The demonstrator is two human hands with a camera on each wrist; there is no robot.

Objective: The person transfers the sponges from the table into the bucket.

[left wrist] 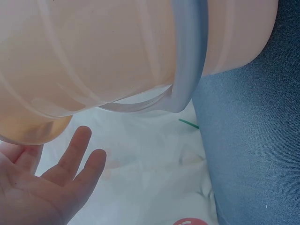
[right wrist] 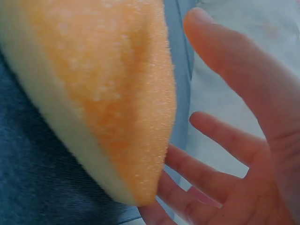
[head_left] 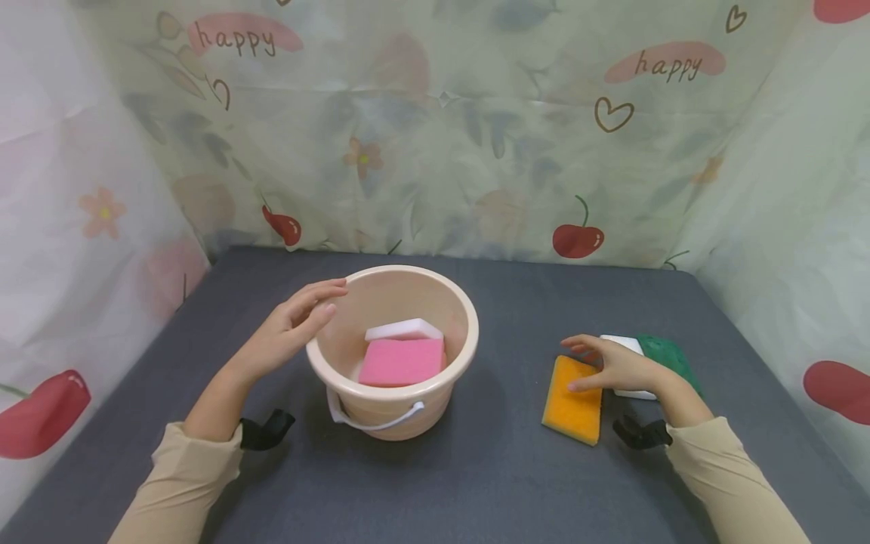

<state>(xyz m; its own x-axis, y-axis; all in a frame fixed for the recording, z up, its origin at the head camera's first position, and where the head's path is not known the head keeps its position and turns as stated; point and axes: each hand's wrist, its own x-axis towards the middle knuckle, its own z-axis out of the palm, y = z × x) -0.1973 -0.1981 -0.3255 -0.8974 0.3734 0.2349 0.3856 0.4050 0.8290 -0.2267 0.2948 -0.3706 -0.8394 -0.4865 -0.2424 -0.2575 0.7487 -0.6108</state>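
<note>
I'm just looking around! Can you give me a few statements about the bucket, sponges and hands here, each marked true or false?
1. A pink rectangular sponge lies inside the round beige plastic bucket. True.
2. The bucket's slim white handle stands upright. False: it hangs down the near side.
3. The person's left hand is nearest the orange rectangular sponge. False: the right hand is; the left is by the bucket's rim.
4. A pale white rectangular block is also in the bucket. True.

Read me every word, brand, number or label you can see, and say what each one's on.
"happy": left pink patch on the back cloth.
"happy": right pink patch, same back cloth.
No lettering shows on the bucket or sponges.
</note>
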